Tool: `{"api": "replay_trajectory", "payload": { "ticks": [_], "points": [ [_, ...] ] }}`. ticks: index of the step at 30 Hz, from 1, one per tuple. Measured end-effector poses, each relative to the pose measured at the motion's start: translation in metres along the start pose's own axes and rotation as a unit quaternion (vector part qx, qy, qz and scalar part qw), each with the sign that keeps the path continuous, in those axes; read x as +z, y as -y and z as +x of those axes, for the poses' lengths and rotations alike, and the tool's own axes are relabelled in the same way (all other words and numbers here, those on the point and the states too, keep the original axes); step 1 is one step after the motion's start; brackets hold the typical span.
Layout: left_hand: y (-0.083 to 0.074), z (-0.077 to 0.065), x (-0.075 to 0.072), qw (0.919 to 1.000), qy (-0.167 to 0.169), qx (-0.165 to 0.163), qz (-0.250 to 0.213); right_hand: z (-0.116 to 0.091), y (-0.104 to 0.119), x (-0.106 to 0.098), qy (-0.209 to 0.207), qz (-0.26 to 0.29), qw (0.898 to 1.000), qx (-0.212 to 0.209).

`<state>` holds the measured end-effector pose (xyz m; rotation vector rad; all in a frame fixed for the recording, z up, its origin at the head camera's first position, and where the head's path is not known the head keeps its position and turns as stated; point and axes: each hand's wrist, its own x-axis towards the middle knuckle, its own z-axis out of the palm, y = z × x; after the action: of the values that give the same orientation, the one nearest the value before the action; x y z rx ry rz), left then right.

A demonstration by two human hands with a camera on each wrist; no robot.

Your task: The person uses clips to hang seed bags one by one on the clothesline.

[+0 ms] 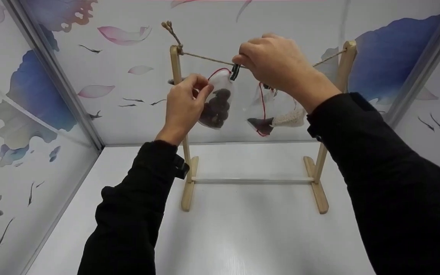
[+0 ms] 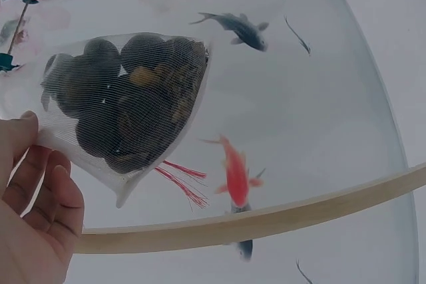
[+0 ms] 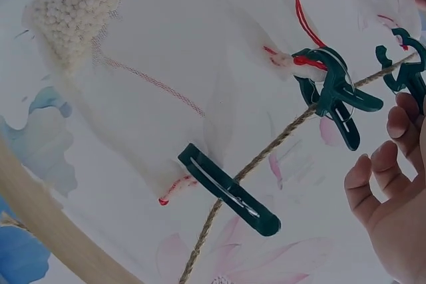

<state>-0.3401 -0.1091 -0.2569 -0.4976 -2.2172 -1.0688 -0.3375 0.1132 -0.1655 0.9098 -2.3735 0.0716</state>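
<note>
My left hand point(image 1: 185, 103) pinches the side edge of a white mesh bag point(image 2: 136, 101) with dark round lumps and brown bits inside. That bag hangs by its red-corded top beside a dark green clip point(image 1: 235, 71) at the rope point(image 1: 206, 58). My right hand point(image 1: 277, 63) holds this clip from above between thumb and fingers. Just right of it hang a mesh bag with dark contents point(image 1: 262, 124) and another with small white beads point(image 1: 290, 117), partly hidden by my right wrist. In the right wrist view, two more green clips, the nearer clip point(image 3: 229, 191) and the middle clip point(image 3: 331, 94), grip bag tops on the rope.
The rope runs between two wooden posts, a left post point(image 1: 175, 63) and a right post point(image 1: 346, 67), on wooden feet joined by a pale crossbar point(image 1: 252, 180). The stand is on a white table point(image 1: 250, 229). Printed panels point(image 1: 52, 95) with fish and petals enclose the back and sides.
</note>
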Motion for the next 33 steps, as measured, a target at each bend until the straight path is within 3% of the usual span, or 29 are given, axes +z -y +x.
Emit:
{"api": "replay_trajectory", "payload": {
  "ticks": [12,15,22,33],
  "points": [
    [-0.008,0.003,0.003,0.9999,0.011,0.006,0.007,-0.001,0.004,0.005,-0.017,0.027,0.999,-0.017],
    [-0.007,0.003,0.002,0.9999,0.011,0.002,0.009,-0.002,0.005,0.005,0.006,0.032,0.999,-0.008],
    [-0.006,0.001,0.002,0.9997,0.022,-0.004,0.005,-0.002,0.01,0.003,0.101,0.029,0.993,0.059],
    [0.0,-0.005,0.004,0.9983,0.049,-0.021,0.024,-0.01,0.013,0.013,0.087,0.036,0.995,0.045]
  ]
}}
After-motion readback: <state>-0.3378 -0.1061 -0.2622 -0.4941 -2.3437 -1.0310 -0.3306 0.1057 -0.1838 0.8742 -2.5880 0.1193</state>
